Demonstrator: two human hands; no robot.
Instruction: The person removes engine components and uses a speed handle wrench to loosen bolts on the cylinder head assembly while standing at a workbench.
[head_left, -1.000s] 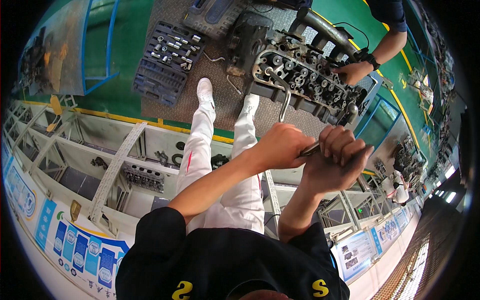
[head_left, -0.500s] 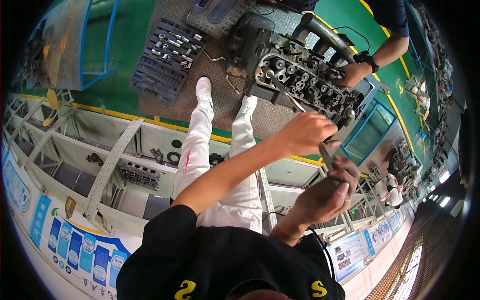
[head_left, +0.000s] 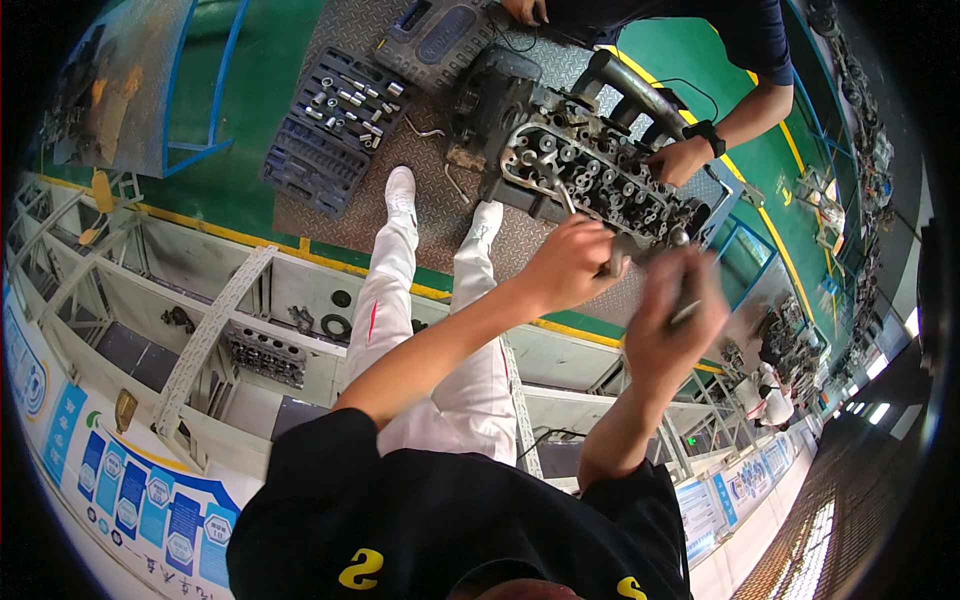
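Note:
A grey engine cylinder head with several valve springs lies on a checker-plate mat beyond my white shoes. My left hand is closed around a metal wrench, whose thin shaft rises toward the near edge of the cylinder head. My right hand hovers just right of it, blurred by motion. Its fingers are curled on a small bright metal piece. My right hand does not touch the wrench.
Another person's hand rests on the far right of the cylinder head, and their other hand is at the top. An open socket set case and a second tool case lie on the mat. Metal shelving holds parts below.
One second ago both hands gripped the wrench handle together. My right hand has let go, dropped, then swung up to the right. My left hand has moved up toward the cylinder head.

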